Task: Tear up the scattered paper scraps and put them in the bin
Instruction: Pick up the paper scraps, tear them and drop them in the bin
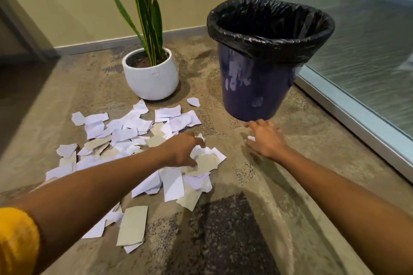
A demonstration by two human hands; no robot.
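Several white and beige paper scraps (125, 134) lie scattered across the carpet. My left hand (182, 148) reaches over the pile, its fingers curled down around a bunch of white and beige scraps (206, 159) at the pile's right edge. My right hand (266, 138) lies flat with fingers spread on the carpet just in front of the bin, over a small white scrap (251, 138) that peeks out beside the thumb. The dark blue bin (257, 87) with a black liner (268, 29) stands upright behind my right hand.
A white pot (150, 76) with a tall green plant stands left of the bin, behind the scraps. A glass wall with a metal frame (357, 114) runs along the right. A beige wall with a skirting board closes the back.
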